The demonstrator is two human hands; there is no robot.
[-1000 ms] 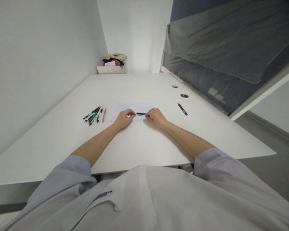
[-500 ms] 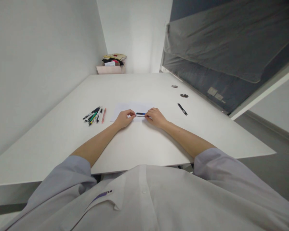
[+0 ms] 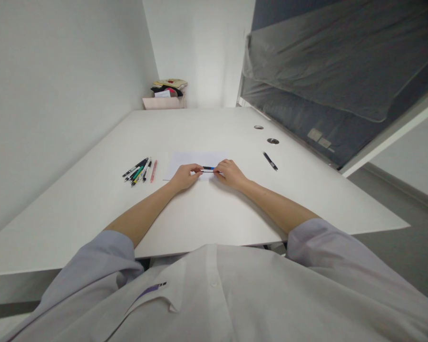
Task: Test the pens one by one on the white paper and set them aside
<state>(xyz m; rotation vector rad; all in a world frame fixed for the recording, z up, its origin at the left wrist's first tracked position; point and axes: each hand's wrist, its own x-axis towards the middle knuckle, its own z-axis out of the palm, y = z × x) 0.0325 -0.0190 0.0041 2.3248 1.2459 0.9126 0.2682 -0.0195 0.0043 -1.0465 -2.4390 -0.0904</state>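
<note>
Hands at the sheet of white paper (image 3: 180, 159), with left and right being the person's own. The left hand (image 3: 185, 176) and the right hand (image 3: 231, 174) pinch a thin dark rod (image 3: 208, 172) between thumb and fingers, one hand toward each end; the rod runs level above the near part of the sheet. Just beyond it, over the sheet, shows a blue-and-black pen (image 3: 209, 167); I cannot tell whether the right fingers touch it. Left of the sheet on the white bench (image 3: 203, 213) lie a pink pen (image 3: 154, 171) and, farther out, a heap of assorted pens (image 3: 138, 172). Right of the sheet lies a black pen (image 3: 270, 161), slanted. Well beyond the sheet, past the far edge of the bench, stands a pale pink box (image 3: 160, 103) with cloth-like items.
</note>
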